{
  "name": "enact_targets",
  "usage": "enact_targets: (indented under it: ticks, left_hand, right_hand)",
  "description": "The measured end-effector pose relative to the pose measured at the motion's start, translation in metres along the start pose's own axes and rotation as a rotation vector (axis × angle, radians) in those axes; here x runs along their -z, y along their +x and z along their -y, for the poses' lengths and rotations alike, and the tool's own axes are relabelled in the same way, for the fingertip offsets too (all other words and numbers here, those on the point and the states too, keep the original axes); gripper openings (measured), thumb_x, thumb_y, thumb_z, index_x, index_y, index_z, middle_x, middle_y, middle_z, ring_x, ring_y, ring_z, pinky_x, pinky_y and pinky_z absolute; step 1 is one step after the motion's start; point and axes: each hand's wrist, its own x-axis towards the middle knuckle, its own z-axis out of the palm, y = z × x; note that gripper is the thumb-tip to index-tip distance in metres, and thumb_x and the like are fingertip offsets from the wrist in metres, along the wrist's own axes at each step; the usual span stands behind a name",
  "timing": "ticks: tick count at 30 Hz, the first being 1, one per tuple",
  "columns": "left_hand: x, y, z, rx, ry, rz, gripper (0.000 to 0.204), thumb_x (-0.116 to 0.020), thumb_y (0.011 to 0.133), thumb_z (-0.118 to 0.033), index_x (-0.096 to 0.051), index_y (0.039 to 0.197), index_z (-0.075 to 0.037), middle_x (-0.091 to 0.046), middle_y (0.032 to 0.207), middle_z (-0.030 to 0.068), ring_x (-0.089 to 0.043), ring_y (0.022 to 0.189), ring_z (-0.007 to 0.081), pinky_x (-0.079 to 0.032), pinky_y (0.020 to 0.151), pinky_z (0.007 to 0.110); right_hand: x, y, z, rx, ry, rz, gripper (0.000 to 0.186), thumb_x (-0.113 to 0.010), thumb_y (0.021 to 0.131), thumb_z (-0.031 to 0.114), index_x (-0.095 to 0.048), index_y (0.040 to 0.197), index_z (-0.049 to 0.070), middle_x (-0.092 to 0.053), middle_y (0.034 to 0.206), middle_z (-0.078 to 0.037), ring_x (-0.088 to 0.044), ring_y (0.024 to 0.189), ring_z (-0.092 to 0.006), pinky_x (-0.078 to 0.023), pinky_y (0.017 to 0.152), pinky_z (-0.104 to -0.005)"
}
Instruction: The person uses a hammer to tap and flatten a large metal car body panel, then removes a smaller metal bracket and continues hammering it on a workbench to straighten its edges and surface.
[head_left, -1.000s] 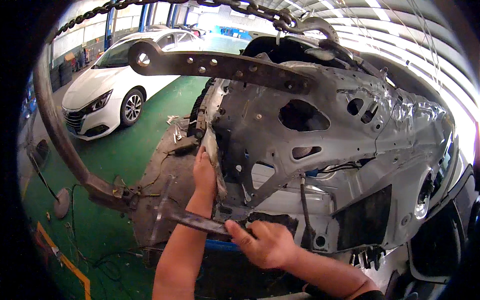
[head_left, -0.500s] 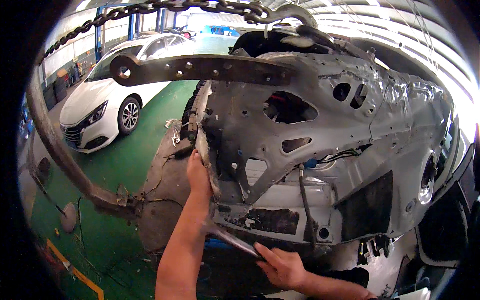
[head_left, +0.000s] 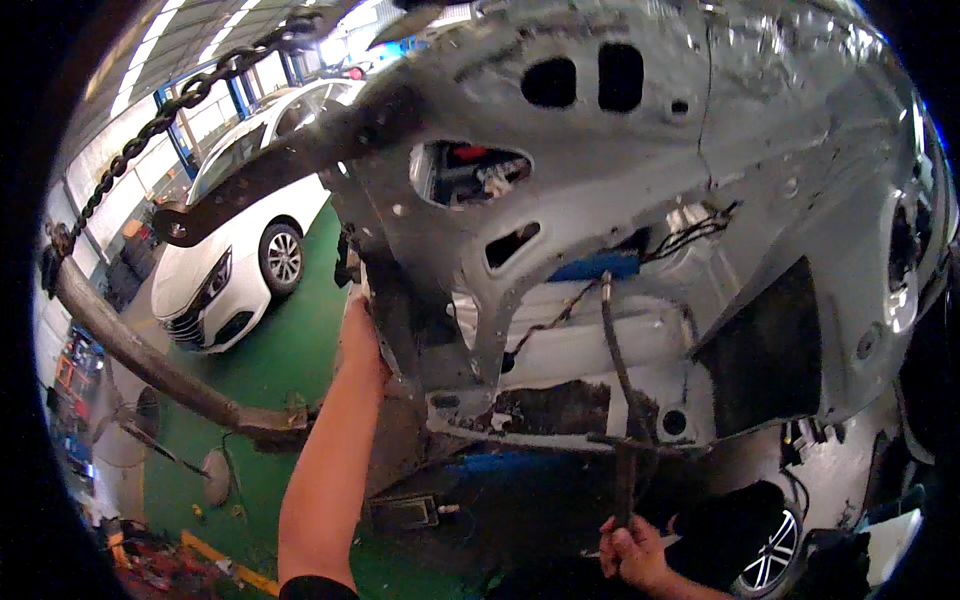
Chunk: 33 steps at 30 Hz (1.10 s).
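A stripped grey car body panel (head_left: 590, 210), with several cut-outs, fills the middle and right. My left hand (head_left: 362, 345) is at its left front edge, and its fingers are mostly hidden there, so I cannot see what they close on. Below the panel's lower edge, my right hand (head_left: 632, 555) is wrapped round the handle of a tool that looks like a hammer (head_left: 625, 485). The tool stands nearly upright. Its upper end blends into the dark lower edge of the panel. A dark hose (head_left: 620, 350) hangs down the panel just above it.
A perforated steel bar (head_left: 270, 190) juts out left from the body. A heavy chain (head_left: 160, 125) slants beyond it, over a curved metal tube (head_left: 135, 345). Farther back a white car (head_left: 215, 270) stands on the green floor (head_left: 220, 375). A wheel (head_left: 775, 555) shows at lower right.
My view has turned and come closer to the panel. My right hand has gone right and down, with the hammer swung from slanting left to nearly upright. My left hand stays at the panel edge.
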Motion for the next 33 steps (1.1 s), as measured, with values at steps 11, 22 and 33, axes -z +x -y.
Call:
enact_targets:
  ticks: [11,22,33]
  left_hand:
    - [-0.017,-0.011,0.003,-0.004,0.016,-0.082,0.051,-0.040,0.100,-0.043,-0.052,0.131,-0.004,-0.061,0.124,0.0153,-0.061,0.108,0.0302,-0.047,0.098,0.042]
    - [-0.027,-0.010,0.002,-0.070,0.018,-0.192,0.046,-0.047,0.100,-0.041,-0.056,0.123,-0.002,-0.066,0.112,0.0136,-0.066,0.093,0.0279,-0.054,0.083,0.041]
    - [-0.018,-0.016,0.002,-0.049,0.007,-0.210,0.045,-0.046,0.099,-0.043,-0.057,0.120,-0.005,-0.067,0.105,0.0128,-0.067,0.089,0.0265,-0.055,0.078,0.041]
  right_hand:
    - [0.023,0.039,0.023,-0.246,-0.136,0.119,0.037,-0.043,0.102,0.034,-0.050,0.120,0.001,-0.054,0.070,-0.008,-0.053,0.055,-0.0167,-0.049,0.050,-0.0326]
    - [0.002,0.113,0.102,-0.121,-0.046,0.130,0.044,-0.036,0.104,0.039,-0.046,0.125,0.003,-0.050,0.060,-0.007,-0.050,0.043,-0.0186,-0.044,0.041,-0.0325]
    - [-0.035,0.158,0.145,-0.111,-0.271,0.352,0.041,-0.043,0.101,0.039,-0.052,0.113,0.001,-0.046,0.054,-0.002,-0.043,0.038,-0.0139,-0.038,0.035,-0.0279]
